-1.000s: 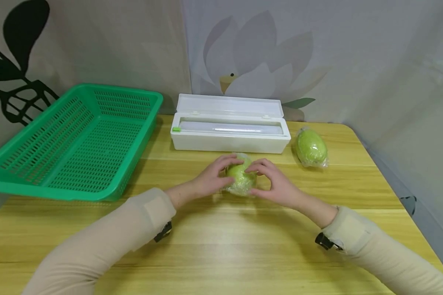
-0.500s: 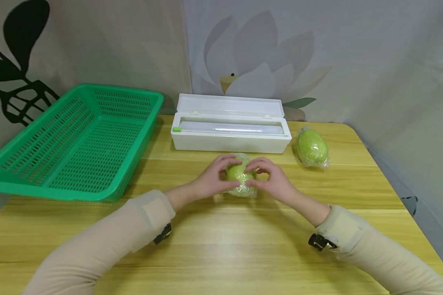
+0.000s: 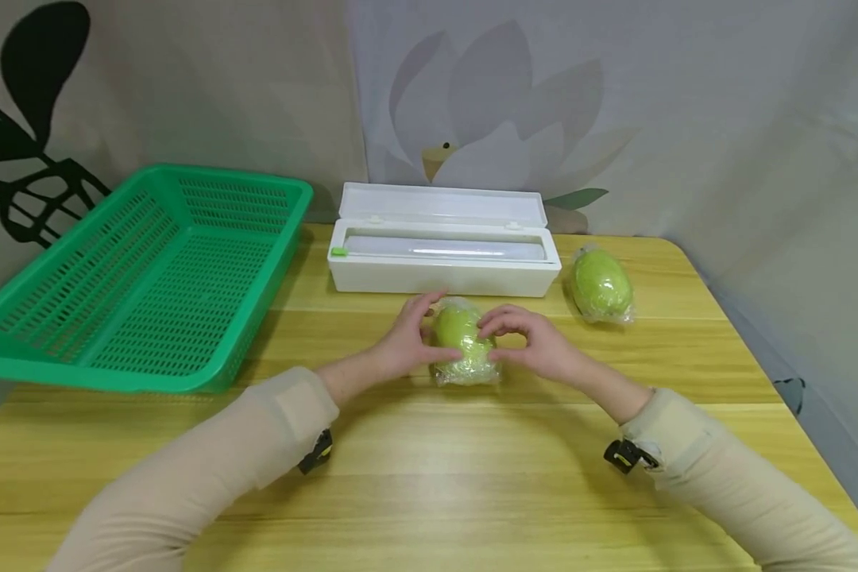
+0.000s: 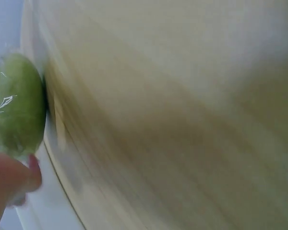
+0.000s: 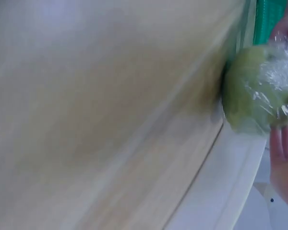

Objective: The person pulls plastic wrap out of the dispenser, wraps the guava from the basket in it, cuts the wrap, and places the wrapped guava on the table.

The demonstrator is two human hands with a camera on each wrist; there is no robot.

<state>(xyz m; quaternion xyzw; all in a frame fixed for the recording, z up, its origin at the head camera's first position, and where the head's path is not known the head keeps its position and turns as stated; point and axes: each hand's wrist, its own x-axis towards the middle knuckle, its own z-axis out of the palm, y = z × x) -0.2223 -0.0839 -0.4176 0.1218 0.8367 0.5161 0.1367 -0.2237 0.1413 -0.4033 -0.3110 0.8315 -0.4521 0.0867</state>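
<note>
A green oval fruit (image 3: 459, 327) in clear cling film lies on the table in front of the white box, between both hands. My left hand (image 3: 403, 343) curves round its left side, thumb along the front and one finger raised past the back. From the right, my right hand (image 3: 536, 345) holds the fruit with bent fingers and thumb at the film. Crinkled film shows on the fruit (image 5: 245, 91) in the right wrist view, with fingertips against it. In the left wrist view the fruit (image 4: 19, 103) sits at the left edge, beside part of a hand.
Behind the hands stands a white cling film box (image 3: 443, 278), lid up, with a film roll (image 3: 446, 248) inside. A second wrapped green fruit (image 3: 602, 284) lies to its right. A green slotted basket (image 3: 79, 377) occupies the left of the wooden table (image 3: 415, 477). A curtain hangs behind.
My left hand's fingers have drawn off the top of the fruit toward its left side, exposing more of it. My right thumb has moved in against the film. The box, basket and second fruit stay put.
</note>
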